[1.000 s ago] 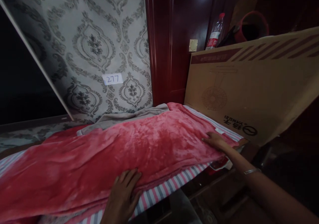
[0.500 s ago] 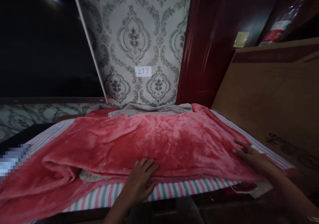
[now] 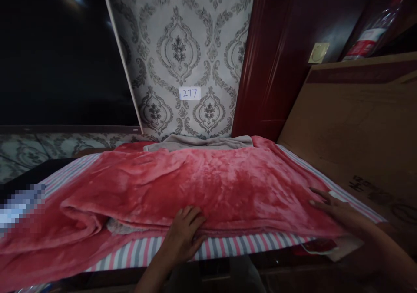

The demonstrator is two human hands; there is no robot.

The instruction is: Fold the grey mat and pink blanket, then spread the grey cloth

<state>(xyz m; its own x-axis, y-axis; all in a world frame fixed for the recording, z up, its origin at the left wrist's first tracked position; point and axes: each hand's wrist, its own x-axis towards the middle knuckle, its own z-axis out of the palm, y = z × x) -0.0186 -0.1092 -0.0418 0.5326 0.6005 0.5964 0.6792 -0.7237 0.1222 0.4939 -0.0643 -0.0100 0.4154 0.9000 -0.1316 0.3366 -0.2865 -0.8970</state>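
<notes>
A pink-red plush blanket lies spread over a striped cloth, with a fold bunched at its left. My left hand rests on the blanket's near edge, fingers lying over the top and the thumb apart, lower down. On the right, my right hand touches the blanket close to its right side, with its fingers stretched out and apart. A small white tag or slip shows just beyond that hand. Grey fabric lies along the blanket's far edge, and a greyish patch peeks out under the left fold.
A large cardboard box stands along the right, with a red-capped plastic bottle above it. A dark screen is at the left. Behind the table are patterned wallpaper with a "277" label and a dark red frame.
The view has shifted slightly. My right hand has slid a little nearer along the blanket's right side; my left hand stays at the near edge. The blanket looks much the same.
</notes>
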